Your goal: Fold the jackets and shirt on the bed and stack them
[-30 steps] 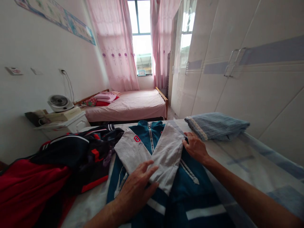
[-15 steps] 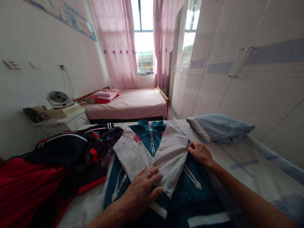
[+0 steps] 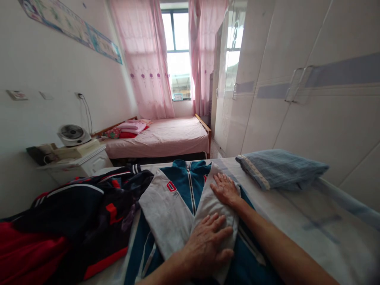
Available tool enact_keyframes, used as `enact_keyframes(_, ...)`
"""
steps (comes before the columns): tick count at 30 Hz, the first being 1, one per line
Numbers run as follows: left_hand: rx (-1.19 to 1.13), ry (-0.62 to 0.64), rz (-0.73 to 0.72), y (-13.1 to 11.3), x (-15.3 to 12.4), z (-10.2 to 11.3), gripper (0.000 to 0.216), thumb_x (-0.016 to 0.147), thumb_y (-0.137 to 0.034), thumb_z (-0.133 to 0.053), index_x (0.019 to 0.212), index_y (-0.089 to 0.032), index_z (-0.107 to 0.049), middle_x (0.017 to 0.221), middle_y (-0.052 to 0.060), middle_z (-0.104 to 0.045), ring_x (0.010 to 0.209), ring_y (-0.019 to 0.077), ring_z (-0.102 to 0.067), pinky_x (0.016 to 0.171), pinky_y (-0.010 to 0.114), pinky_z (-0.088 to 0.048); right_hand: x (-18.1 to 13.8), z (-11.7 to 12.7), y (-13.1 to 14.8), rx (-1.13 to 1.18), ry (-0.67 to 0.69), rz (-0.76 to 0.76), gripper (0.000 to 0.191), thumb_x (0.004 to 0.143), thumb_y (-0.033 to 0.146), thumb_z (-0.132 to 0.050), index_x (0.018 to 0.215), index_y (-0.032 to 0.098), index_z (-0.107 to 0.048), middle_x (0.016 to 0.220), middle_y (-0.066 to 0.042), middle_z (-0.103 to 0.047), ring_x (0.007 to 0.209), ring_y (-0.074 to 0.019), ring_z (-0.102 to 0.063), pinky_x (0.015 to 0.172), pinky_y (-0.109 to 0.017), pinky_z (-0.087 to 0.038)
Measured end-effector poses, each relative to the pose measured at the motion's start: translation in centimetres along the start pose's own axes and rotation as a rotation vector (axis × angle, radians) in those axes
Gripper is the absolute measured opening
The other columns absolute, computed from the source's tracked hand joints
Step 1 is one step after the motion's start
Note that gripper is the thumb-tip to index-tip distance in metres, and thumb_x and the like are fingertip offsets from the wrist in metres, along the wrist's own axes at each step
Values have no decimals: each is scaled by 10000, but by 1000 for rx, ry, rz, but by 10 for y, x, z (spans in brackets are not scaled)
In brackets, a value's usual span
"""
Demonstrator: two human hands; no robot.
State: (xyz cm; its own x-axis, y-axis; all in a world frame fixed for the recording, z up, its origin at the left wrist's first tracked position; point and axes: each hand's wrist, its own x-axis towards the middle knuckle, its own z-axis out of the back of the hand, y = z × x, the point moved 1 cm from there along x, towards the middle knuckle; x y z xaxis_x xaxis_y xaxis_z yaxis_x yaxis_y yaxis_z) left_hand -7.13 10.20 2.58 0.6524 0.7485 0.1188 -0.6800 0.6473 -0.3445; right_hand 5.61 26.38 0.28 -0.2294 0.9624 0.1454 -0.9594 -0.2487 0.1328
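The teal and white zip-front track jacket [image 3: 181, 183] lies flat, front up, on the pale sheeted bed [image 3: 297, 213] right before you, its 2 grey-white sleeves folded across the chest. Your left hand [image 3: 208, 245] presses flat with fingers spread open on the lower end of one folded sleeve at 6 o'clock, and your right hand [image 3: 225, 189] lies flat and open on the same sleeve just beyond it, gripping nothing. A heap of navy and red clothes [image 3: 83, 209] touches the jacket at 9 o'clock, and a folded blue checked cloth [image 3: 279, 168] sits at 2 o'clock.
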Motion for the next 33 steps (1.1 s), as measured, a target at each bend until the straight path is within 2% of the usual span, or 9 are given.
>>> enact_keyframes(4, 11, 22, -17, 14, 0, -15, 526, 877, -551, -407, 1333, -288, -422, 1436, 65, -407, 1324, 299, -348, 1070, 465, -332, 5, -16, -11, -9, 3, 4, 576, 922, 463, -255, 1410, 177, -364, 1495, -81, -295, 1382, -243, -206, 1095, -412, -131)
enact_keyframes(10, 88, -73, -107, 30, 5, -31, 523, 876, -605, -373, 1284, -292, -468, 1376, 67, -486, 1257, 299, -448, 992, 425, -433, 4, -15, -15, -25, -6, 42, 558, 925, 461, -258, 1398, 194, -386, 1487, -60, -317, 1377, -241, -224, 1091, -403, -146)
enact_keyframes(13, 78, -63, -118, 29, 4, -28, 510, 879, -573, -402, 1289, -277, -466, 1383, 72, -477, 1260, 295, -444, 1007, 410, -420, 6, -14, -14, -24, -12, 51, 549, 925, 453, -268, 1390, 190, -398, 1481, -67, -328, 1373, -241, -235, 1091, -404, -149)
enact_keyframes(19, 9, 44, -78, 23, 3, -18, 502, 878, -526, -428, 1307, -265, -440, 1430, 81, -414, 1307, 306, -375, 1046, 446, -369, 6, -16, -15, -24, -27, 49, 538, 928, 443, -274, 1383, 189, -406, 1477, -71, -336, 1370, -244, -242, 1089, -410, -148)
enact_keyframes(33, 9, 27, -82, 24, 3, -17, 493, 877, -512, -441, 1302, -263, -448, 1420, 81, -427, 1298, 302, -391, 1037, 441, -381, 5, -13, -14, -15, -56, 67, 508, 930, 418, -293, 1356, 186, -441, 1455, -76, -376, 1357, -247, -272, 1082, -410, -173)
